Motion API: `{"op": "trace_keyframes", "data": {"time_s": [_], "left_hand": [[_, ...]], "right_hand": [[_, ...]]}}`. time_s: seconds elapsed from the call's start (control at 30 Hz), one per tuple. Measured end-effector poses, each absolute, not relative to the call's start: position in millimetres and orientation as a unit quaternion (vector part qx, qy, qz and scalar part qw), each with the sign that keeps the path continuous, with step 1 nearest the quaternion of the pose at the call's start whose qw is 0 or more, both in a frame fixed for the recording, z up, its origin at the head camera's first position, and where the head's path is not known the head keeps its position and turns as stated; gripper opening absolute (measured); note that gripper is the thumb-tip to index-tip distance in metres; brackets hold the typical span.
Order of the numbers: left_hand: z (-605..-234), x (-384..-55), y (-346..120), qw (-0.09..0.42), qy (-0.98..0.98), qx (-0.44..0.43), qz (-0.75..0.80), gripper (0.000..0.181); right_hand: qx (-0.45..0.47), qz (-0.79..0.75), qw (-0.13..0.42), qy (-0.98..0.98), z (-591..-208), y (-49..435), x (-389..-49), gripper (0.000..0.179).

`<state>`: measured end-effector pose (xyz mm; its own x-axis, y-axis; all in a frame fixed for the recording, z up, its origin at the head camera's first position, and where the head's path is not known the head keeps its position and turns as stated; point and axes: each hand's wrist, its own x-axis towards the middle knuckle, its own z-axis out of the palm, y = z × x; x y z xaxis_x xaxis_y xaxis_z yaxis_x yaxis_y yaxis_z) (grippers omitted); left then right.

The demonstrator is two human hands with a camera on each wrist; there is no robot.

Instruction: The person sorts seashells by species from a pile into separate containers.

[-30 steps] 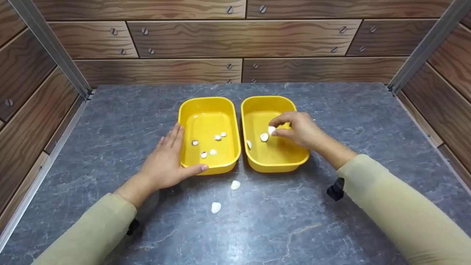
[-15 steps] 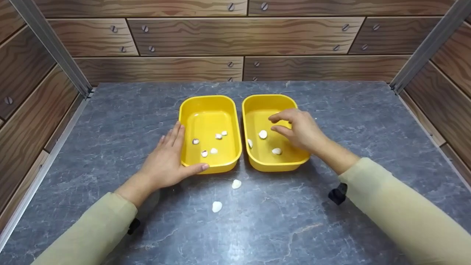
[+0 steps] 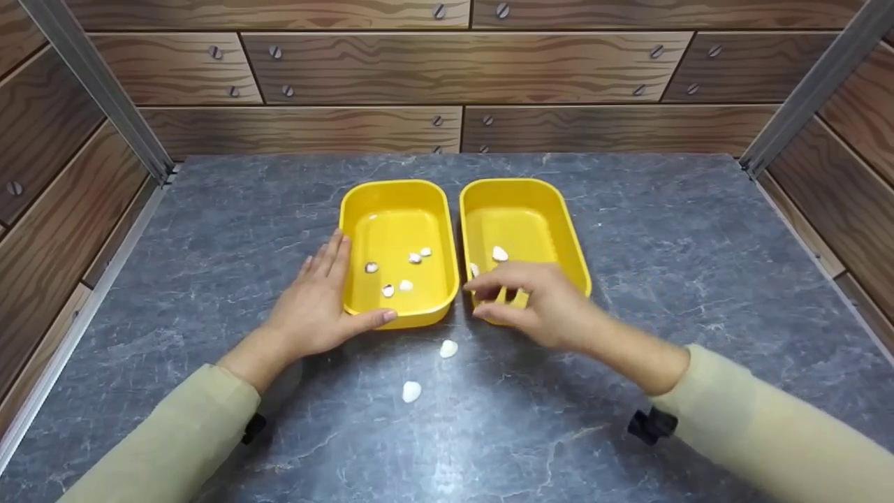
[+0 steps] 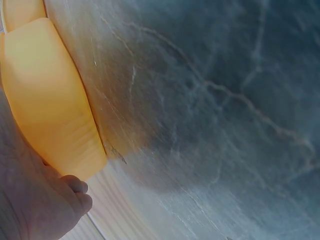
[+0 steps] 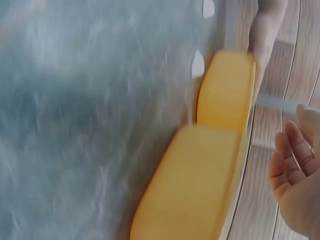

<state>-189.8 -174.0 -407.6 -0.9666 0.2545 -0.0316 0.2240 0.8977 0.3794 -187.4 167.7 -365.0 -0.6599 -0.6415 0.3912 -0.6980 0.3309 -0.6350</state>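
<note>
My left hand (image 3: 312, 307) rests against the left yellow tray (image 3: 398, 321), fingers straight along its left side and thumb over the front rim. Several small seashells (image 3: 388, 290) lie scattered on that tray's floor. Over the near end of the right yellow tray (image 3: 575, 241) is my right hand (image 3: 548, 307), its fingers loosely bent, thumb apart from them and nothing between. One white seashell (image 3: 499, 253) shows beyond its knuckles, another (image 3: 474, 268) by the tray's left wall; the near floor is hidden by the hand.
Two white seashells lie on the grey marbled table in front of the trays, one nearer the trays (image 3: 448, 348) and one closer to me (image 3: 411, 391). Wood-patterned walls (image 3: 461, 70) stand behind and at both sides, with metal posts at the corners.
My right hand let go of a white seashell inside the right tray, then moved toward me and left, over the tray's front rim. The left hand has stayed on its tray.
</note>
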Motion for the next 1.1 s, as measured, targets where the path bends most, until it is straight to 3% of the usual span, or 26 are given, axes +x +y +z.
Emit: {"op": "trace_keyframes", "data": {"time_s": [0.27,0.7,1.1], "left_hand": [[-408,-190,-174,0.039,0.973,0.119,0.193,0.130],[-407,-190,-174,0.035,0.973,0.127,0.192,0.129],[-408,-190,-174,0.034,0.973,0.126,0.191,0.129]], "right_hand": [[0.439,0.402,-0.031,-0.803,-388,157,-162,0.029],[0.422,0.335,-0.114,-0.835,-409,154,-158,0.046],[0.402,0.331,-0.130,-0.844,-416,149,-159,0.052]]}}
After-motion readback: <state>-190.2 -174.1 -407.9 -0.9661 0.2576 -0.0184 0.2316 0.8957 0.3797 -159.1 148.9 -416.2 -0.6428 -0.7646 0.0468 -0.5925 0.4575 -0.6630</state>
